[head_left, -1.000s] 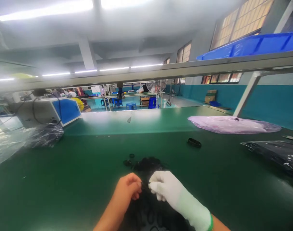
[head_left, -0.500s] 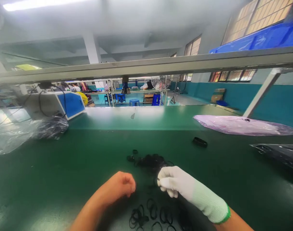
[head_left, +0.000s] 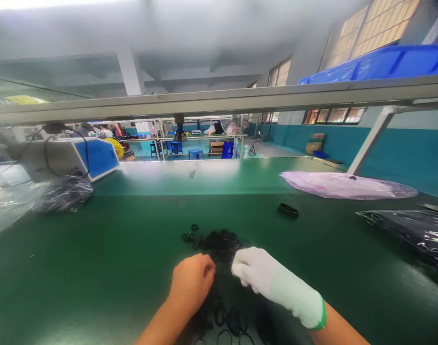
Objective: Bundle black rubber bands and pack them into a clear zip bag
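Note:
My bare left hand [head_left: 192, 282] is curled into a loose fist over the green table [head_left: 97, 258], its fingers closed on something I cannot make out. My right hand [head_left: 257, 273], in a white knit glove, is pinched shut close beside it. Both hover at the near edge of a heap of thin black rubber rings [head_left: 219, 242]. More black rings [head_left: 226, 321] lie spread flat on the table under my wrists. What the gloved fingers hold is too small to see.
A black oval part [head_left: 288, 210] lies right of the heap. A pink plastic bag [head_left: 344, 186] and a dark plastic bag [head_left: 413, 230] sit at the right. At the left are clear bags [head_left: 42, 199] and a blue-and-white machine [head_left: 80, 158]. A metal shelf rail [head_left: 219, 98] runs overhead.
My hands drew apart and then came back together near the ring heap. The view shifted slightly, showing loose rings below my wrists.

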Tool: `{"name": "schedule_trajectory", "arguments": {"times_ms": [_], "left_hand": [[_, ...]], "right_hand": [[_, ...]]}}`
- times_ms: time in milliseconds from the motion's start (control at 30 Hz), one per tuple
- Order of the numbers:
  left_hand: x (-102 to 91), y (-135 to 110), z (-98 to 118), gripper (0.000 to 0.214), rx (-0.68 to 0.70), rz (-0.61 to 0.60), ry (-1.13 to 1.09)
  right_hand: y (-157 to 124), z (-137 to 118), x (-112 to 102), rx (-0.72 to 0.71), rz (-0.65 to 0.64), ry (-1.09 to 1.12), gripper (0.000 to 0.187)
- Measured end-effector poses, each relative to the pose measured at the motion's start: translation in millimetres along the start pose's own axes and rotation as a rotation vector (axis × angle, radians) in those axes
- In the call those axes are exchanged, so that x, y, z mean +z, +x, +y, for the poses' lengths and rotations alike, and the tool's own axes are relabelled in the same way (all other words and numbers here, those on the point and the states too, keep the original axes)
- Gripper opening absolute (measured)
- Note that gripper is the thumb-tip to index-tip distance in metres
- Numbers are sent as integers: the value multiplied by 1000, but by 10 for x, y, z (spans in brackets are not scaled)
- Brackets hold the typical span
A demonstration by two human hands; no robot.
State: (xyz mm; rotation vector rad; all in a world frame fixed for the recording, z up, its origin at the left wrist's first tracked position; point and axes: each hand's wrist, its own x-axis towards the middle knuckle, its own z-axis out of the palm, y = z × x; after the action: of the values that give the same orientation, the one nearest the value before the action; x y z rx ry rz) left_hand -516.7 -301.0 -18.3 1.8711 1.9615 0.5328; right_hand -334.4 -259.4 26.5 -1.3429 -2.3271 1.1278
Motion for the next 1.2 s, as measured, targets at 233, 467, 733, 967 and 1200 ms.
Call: {"name": "schedule_trajectory", "arguments": {"times_ms": [233, 467, 733, 967, 1200], "left_hand": [[29, 3, -79, 23, -197, -56, -750], [133, -72, 21, 17, -146, 10, -776], [41, -110, 66, 15, -222, -32, -1146], [58, -87, -10, 17, -228, -24, -1309], [-46, -66, -116, 24, -210, 13, -1322]], "right_hand": [[91, -86, 209, 127, -20, 403, 18], [144, -95, 370, 111, 24, 574, 20], [138, -33, 399, 82, 10, 526, 19], [137, -54, 438, 123, -23, 481, 16], [157, -21, 409, 130, 49, 511, 12]]}}
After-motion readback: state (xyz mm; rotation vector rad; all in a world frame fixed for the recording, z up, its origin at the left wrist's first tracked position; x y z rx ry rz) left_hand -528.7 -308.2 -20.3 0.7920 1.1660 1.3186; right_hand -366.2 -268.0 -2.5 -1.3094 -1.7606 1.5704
